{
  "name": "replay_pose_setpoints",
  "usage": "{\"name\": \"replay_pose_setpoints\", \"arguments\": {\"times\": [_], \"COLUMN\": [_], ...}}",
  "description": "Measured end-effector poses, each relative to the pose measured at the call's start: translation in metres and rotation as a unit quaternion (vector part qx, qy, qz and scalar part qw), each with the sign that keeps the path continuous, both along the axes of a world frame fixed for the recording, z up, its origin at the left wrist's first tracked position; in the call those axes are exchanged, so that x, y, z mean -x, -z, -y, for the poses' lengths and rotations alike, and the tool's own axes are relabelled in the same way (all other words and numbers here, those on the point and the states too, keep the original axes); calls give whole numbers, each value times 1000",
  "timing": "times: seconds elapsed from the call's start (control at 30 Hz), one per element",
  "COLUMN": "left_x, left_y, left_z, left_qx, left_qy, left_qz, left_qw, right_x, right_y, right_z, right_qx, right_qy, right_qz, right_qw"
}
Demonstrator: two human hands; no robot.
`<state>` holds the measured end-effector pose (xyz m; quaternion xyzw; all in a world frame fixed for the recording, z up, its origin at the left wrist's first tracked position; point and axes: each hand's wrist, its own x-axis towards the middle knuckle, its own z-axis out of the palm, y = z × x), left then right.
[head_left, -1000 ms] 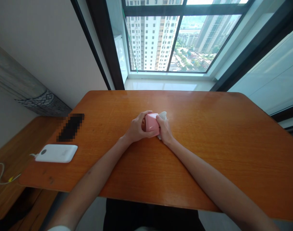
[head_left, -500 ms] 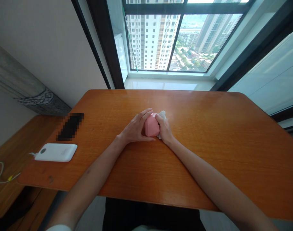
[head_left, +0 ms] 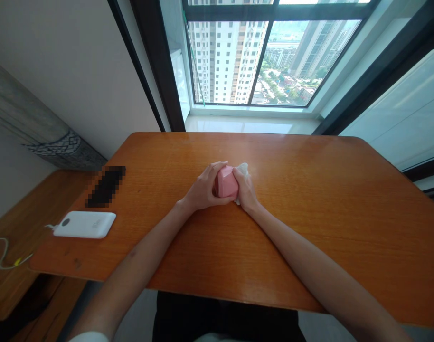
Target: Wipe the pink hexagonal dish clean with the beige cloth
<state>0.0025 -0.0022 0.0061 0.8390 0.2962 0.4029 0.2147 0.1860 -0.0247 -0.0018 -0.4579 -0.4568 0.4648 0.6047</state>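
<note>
While both hands meet near the middle of the frame, a pink block (head_left: 225,183) sits directly between them over the counter (head_left: 316,213), touching each, neither hand nearer; its long axis cannot be told. The left hand (head_left: 202,189) curves half open around the block's left side, fingers at the far edge, thumb at the near one. The right hand (head_left: 247,194) is mostly closed, thumb against the block, gripping a crumpled, soft-looking white cloth (head_left: 243,168); its fingers are hidden. The block looks smooth and faceted, the counter glossy, grained, orange-brown wood
</note>
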Motion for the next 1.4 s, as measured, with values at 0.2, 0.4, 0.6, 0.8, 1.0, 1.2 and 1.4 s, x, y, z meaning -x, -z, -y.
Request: {"name": "replay_pose_setpoints", "arguments": {"times": [0.2,0.4,0.6,0.8,1.0,1.2,1.4], "left_x": [-6,-8,4,15,9,2,7], "left_y": [-1,9,13,2,1,3,11], "left_z": [1,2,-4,-6,-3,-1,-5], "left_qx": [184,220,26,-62,-25,154,127], "left_qy": [-38,-27,36,33,33,-7,16], "left_qz": [39,69,24,-108,-37,2,5], "left_qw": [981,973,999,992,998,988,992], "right_x": [2,1,1,2,0,2,3], "right_y": [-4,-2,-2,-7,-7,-5,-7], "right_z": [3,3,2,1,4,4,4], "right_qx": [22,19,9,19,17,22,20], "right_qy": [-11,-5,-7,-22,-1,-9,-5], "right_qz": [12,13,12,0,22,25,28], "right_qw": [1000,1000,1000,1000,1000,999,999]}}
